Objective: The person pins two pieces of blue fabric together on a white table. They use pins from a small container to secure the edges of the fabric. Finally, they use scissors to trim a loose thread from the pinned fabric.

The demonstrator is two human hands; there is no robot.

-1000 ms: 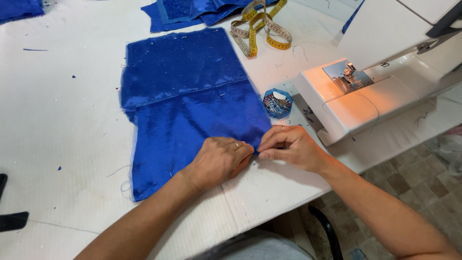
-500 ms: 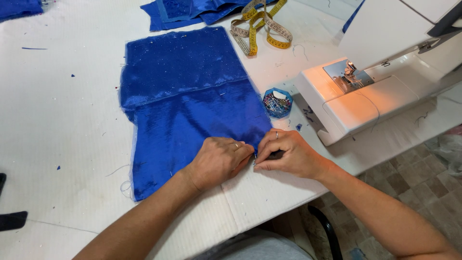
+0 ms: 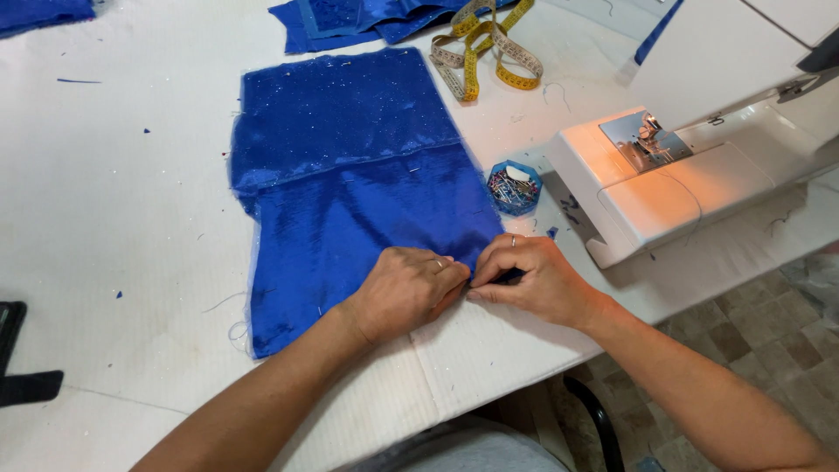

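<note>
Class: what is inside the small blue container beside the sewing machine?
The blue container holds a heap of pins with coloured heads and one white piece. Whatever lies beneath the heap is covered.

This is a sewing workplace, a small tailoring room or home sewing corner. A white sewing machine (image 3: 690,175) with its lamp lit stands at the right edge of a broad white work table (image 3: 105,201). A yellow measuring tape (image 3: 485,48) lies looped at the far side, and a small blue dish of pins (image 3: 513,186) sits just beside the machine. Pieces of shiny blue fabric (image 3: 350,192) are spread and heaped on the table, with thread snips scattered about. Beige patterned floor tiles (image 3: 769,332) show beyond the table edge.
</note>
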